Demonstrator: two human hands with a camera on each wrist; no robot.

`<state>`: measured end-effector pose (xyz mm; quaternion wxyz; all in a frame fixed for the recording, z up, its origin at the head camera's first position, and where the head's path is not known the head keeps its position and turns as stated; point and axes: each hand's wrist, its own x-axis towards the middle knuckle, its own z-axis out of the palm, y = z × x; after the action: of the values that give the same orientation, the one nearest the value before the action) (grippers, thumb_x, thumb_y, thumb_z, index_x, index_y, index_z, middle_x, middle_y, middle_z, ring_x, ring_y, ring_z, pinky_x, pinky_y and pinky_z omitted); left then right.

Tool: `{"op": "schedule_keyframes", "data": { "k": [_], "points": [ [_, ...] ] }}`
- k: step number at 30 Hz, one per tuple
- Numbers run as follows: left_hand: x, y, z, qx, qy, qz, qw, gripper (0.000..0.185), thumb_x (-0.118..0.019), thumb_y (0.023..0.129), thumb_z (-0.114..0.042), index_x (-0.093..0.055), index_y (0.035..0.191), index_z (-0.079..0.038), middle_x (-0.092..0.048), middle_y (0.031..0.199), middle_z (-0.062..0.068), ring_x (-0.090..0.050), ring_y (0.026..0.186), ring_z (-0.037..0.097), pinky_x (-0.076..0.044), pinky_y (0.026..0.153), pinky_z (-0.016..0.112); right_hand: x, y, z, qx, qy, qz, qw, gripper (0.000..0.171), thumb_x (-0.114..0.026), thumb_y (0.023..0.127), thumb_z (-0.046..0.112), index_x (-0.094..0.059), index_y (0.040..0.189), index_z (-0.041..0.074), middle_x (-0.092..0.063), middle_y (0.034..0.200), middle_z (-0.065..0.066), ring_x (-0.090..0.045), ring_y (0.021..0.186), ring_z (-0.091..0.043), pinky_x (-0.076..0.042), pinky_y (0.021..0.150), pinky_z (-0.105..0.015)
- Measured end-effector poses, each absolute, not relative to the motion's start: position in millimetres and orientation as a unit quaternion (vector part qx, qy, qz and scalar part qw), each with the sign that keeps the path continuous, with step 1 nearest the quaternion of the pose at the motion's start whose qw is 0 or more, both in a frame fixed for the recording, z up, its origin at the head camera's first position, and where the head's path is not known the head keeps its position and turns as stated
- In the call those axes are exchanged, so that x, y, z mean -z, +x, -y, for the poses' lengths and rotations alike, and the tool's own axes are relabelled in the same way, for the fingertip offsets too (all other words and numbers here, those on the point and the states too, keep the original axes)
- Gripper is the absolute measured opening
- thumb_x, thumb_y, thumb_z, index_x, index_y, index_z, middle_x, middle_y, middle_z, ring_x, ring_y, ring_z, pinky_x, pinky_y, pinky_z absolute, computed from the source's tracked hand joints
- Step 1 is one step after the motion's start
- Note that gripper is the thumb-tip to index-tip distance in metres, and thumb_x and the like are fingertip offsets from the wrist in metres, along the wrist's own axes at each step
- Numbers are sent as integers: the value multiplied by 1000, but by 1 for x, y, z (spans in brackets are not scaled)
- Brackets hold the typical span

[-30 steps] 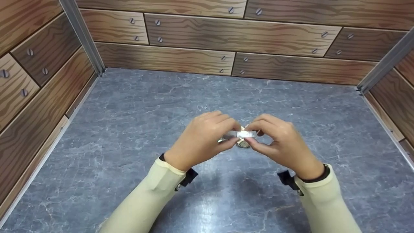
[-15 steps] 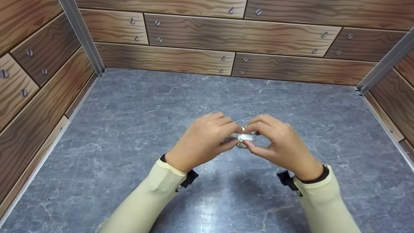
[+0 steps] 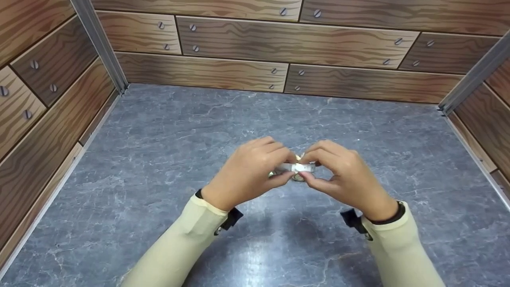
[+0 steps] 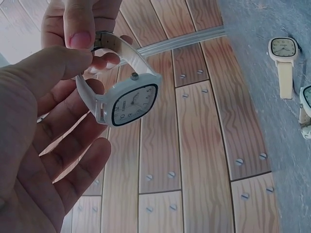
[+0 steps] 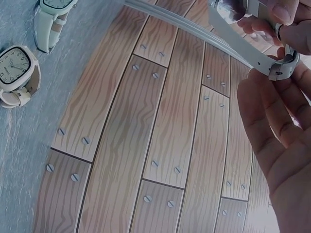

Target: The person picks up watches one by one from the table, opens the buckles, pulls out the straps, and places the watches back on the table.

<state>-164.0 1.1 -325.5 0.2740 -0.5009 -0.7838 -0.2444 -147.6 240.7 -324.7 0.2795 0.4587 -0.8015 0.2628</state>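
A white wristwatch [image 4: 133, 104] with a rounded square dial hangs between both hands above the table. My left hand [image 3: 255, 169] pinches its strap between thumb and index finger, the other fingers loosely spread in the left wrist view. Thumb and fingers of my right hand [image 3: 340, 171] pinch the strap close to the left fingertips. The strap [image 5: 233, 41] curves into a loop, with a metal buckle [image 5: 275, 73] by the right fingers. Fingertips partly hide where the strap ends meet, so I cannot tell whether it is fastened.
Beyond the hands, other watches lie on the grey marbled table [image 3: 199, 127]: one with a pale green strap [image 5: 44, 31] and one with a cream strap [image 4: 285, 80]. Wood-patterned panels [image 3: 239, 44] wall the table at the back and sides.
Both hands stay almost in place. The fingertips shift slightly at the strap, and the held watch tilts a little between them.
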Motion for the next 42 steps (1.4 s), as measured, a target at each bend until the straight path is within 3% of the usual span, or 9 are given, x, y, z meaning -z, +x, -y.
{"op": "schedule_keyframes", "data": {
  "k": [3,7,12,22,27,35,42],
  "points": [
    [326,-165,0,251,-500,782,275,9,-75,94,-16,-73,102,-13,-72,95,-4,-61,85,12,-51,76,23,324,-148,-241,-263,460,800,280,8,-74,92,8,-71,99,7,-69,99,-3,-65,82,-14,-57,70,-24],
    [326,-164,1,244,-498,785,276,9,-76,95,-17,-73,103,-13,-73,96,-3,-62,85,13,-51,76,24,324,-148,-241,-261,454,809,266,21,-77,84,1,-69,102,8,-69,101,-2,-65,84,-13,-55,74,-20],
    [324,-164,-1,231,-499,788,276,12,-77,94,-18,-75,105,-13,-74,97,-3,-64,88,13,-53,80,24,324,-148,-242,-255,457,810,266,21,-77,87,5,-70,107,8,-69,104,-3,-65,84,-13,-55,74,-21],
    [323,-162,-2,219,-499,792,278,13,-77,94,-20,-76,105,-14,-74,98,-3,-63,87,13,-52,78,24,326,-149,-242,-252,462,800,287,11,-73,89,7,-72,101,7,-69,99,-3,-64,80,-13,-55,69,-24],
    [324,-163,-2,229,-498,788,280,12,-77,94,-20,-75,104,-14,-74,96,-4,-62,88,14,-52,78,24,325,-149,-240,-253,467,796,291,7,-69,96,13,-72,99,7,-69,97,-2,-63,78,-12,-54,69,-22],
    [323,-165,-1,245,-498,783,280,8,-76,94,-17,-73,101,-13,-73,96,-3,-62,90,14,-52,80,24,322,-149,-241,-260,463,797,287,16,-75,84,0,-70,98,6,-69,97,-2,-64,78,-12,-54,71,-18],
    [323,-164,1,231,-502,786,278,14,-79,93,-20,-76,106,-14,-74,99,-4,-63,94,15,-53,84,25,324,-149,-244,-249,473,804,261,18,-77,87,7,-69,103,7,-68,102,-2,-64,81,-12,-54,73,-19]
  ]
}}
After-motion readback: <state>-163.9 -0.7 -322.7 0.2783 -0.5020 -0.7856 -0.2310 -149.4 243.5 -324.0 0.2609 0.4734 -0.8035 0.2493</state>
